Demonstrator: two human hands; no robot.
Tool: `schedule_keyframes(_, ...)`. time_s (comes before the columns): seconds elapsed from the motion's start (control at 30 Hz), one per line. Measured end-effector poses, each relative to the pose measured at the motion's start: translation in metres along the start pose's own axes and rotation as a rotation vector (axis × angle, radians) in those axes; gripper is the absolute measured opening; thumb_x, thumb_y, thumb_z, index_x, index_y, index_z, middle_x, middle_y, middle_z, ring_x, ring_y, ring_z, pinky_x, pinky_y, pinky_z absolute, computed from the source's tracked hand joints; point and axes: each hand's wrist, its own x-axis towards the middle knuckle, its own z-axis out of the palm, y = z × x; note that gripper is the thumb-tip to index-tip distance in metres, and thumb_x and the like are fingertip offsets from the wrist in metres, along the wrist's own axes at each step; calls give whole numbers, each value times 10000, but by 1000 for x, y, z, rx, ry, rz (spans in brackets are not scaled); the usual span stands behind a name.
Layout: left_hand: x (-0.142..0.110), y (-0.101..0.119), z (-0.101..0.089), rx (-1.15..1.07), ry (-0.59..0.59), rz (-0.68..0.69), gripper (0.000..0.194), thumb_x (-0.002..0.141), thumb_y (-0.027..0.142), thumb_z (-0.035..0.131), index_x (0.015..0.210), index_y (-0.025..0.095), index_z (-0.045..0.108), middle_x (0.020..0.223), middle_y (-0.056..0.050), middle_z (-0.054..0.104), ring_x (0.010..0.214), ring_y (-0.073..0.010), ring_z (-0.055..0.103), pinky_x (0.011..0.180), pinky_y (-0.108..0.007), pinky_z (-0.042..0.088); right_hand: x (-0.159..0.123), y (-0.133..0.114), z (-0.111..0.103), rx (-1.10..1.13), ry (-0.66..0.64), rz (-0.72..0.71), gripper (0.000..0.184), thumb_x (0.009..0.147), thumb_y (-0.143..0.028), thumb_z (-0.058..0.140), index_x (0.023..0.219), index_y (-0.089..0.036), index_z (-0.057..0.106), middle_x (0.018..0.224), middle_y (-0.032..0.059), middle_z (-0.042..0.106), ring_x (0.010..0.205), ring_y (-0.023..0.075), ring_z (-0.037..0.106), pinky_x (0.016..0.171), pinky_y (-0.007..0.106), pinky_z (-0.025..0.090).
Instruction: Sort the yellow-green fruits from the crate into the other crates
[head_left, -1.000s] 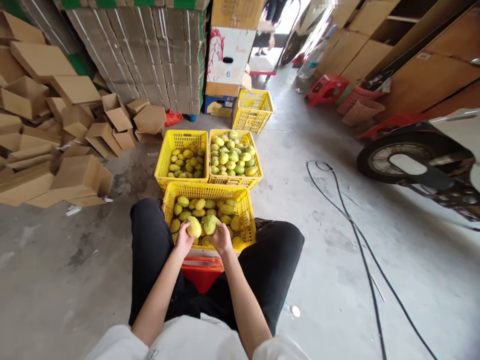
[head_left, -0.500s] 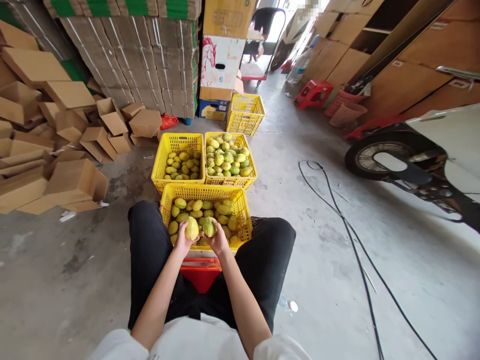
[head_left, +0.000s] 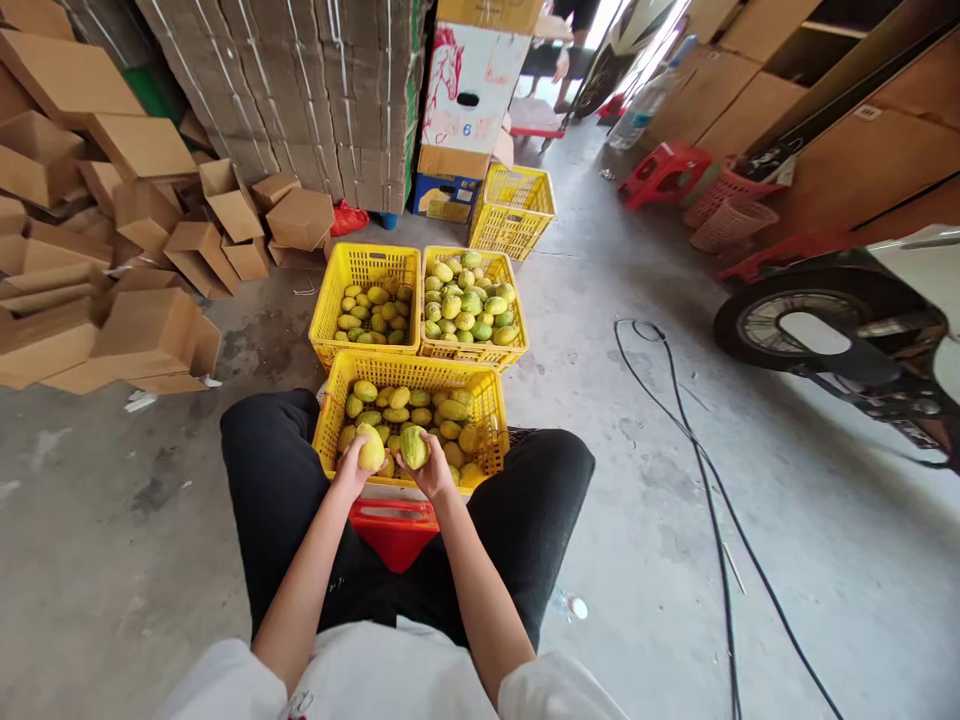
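Observation:
My left hand (head_left: 349, 472) is closed round a yellow-green fruit (head_left: 371, 447). My right hand (head_left: 433, 476) grips a greener fruit (head_left: 413, 446) right beside it. Both are held over the near edge of a yellow crate (head_left: 409, 373) full of several such fruits, which stands between my knees. Beyond it stand two more yellow crates side by side: the left one (head_left: 365, 266) partly filled with yellowish fruits, the right one (head_left: 475, 352) heaped with greener fruits. I sit on a red stool (head_left: 394, 528).
Folded and loose cardboard boxes (head_left: 142, 330) pile up at the left, with stacked flat cartons (head_left: 315, 90) behind. An empty yellow crate (head_left: 514, 208) stands farther back. A black cable (head_left: 697, 440) runs over the concrete floor on the right, near a scooter wheel (head_left: 810, 325).
Both hands with their fruits have stayed together over the near crate. The view has shifted slightly, so the crates appear a bit more to the left and higher.

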Motion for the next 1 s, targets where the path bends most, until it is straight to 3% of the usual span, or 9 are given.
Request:
schedule_keyframes(0.1,3,-5,2,50,0,0,61,1051,172,771,1096,211,754,926,-32,793,737,-177,784,693,-265,694,3,5,4,22,45,55,302,868,-293,946,1058,-302,712,913,-1,829,1034,324,925,879,456,832)
schedule_keyframes(0.27,2,-14,15,65,20,-10,50,1116,215,732,1076,245,730,841,9,773,728,-169,794,670,-238,704,2,3,-1,-3,-1,26,350,838,-304,981,1045,-295,699,903,-7,838,955,313,940,724,370,788)
schedule_keyframes(0.5,-1,-25,35,-8,-12,-111,303,1244,448,610,1102,222,755,809,-61,783,902,-287,940,722,-301,747,-5,-11,-7,19,67,9,279,1006,-431,923,1033,-281,689,813,12,806,818,277,918,462,220,563)
schedule_keyframes(0.57,-1,-26,37,-58,-25,-137,396,1267,487,525,1190,201,787,822,-101,804,934,-335,957,710,-351,765,-6,-13,-7,35,77,4,283,1042,-487,897,1033,-284,700,810,29,805,845,297,926,488,250,619)
schedule_keyframes(0.63,-1,-24,37,-101,-45,-160,408,1256,460,509,1327,190,807,867,-128,842,982,-365,970,748,-407,802,-6,-14,-9,59,67,-15,272,1041,-523,860,1042,-289,721,831,47,819,923,338,946,605,342,750)
schedule_keyframes(0.7,-1,-20,35,-122,-73,-157,390,1226,387,542,1457,204,798,940,-126,887,1036,-357,980,850,-439,839,-6,-14,-10,107,38,-39,222,991,-489,806,1064,-287,750,904,77,862,1045,383,962,779,465,845)
schedule_keyframes(0.8,0,-12,29,-148,-128,-103,393,1216,318,553,1510,193,781,1014,-118,920,1051,-319,974,932,-421,841,-5,-14,-12,164,-22,-53,254,862,-409,770,1084,-285,771,996,113,898,1213,439,953,956,597,868)
schedule_keyframes(0.9,1,-6,21,-115,-114,-35,307,1227,335,601,1417,191,796,991,-92,898,916,-265,934,779,-328,769,-6,-13,-13,145,-52,-41,267,853,-405,815,1092,-293,773,988,105,883,1259,449,941,997,639,862)
schedule_keyframes(1.0,1,-2,13,-54,-48,-14,221,1207,390,680,1285,219,796,873,-29,808,671,-199,803,554,-260,566,-6,-10,-14,86,-6,-26,266,910,-425,876,1118,-298,770,964,77,869,1177,409,950,917,581,869)
